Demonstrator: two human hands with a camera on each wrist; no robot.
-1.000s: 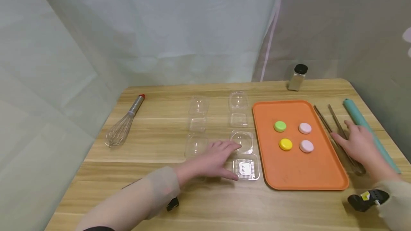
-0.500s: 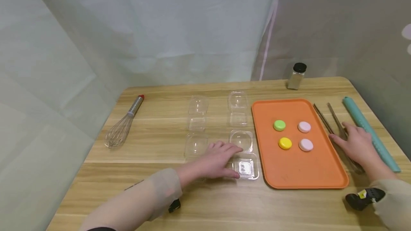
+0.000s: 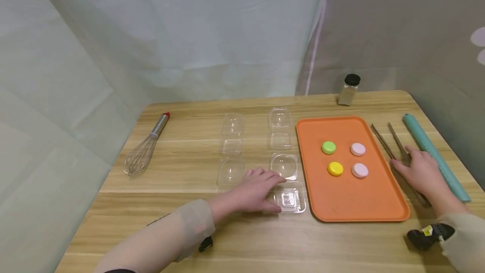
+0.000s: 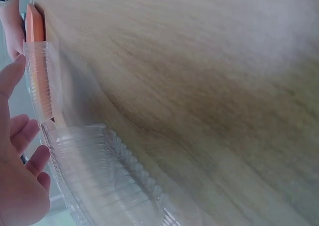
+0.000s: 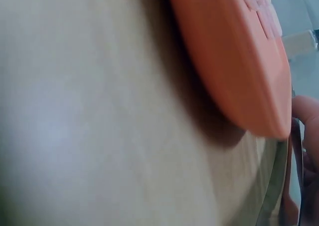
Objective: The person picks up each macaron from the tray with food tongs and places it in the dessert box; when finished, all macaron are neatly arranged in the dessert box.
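In the head view my left hand reaches over the left side of an opened clear plastic clamshell box. Its thumb lies at the near edge and the other fingers by the lid, spread apart. The left wrist view shows the thumb right at the ribbed plastic wall. On the right, my right hand lies over metal tongs, the thumb by one arm and the fingers beyond the other. The palm hides part of the tongs. In the right wrist view the thumb lies close to them, near the tray's corner.
An orange tray bears a green macaron, a yellow one and two pale pink ones. More opened clear boxes stand left. A whisk, a teal rolling pin and a black-capped jar lie around.
The head view has shifted slightly. Both hands stay almost where they were, and the boxes, macarons, tray and tongs have not moved.
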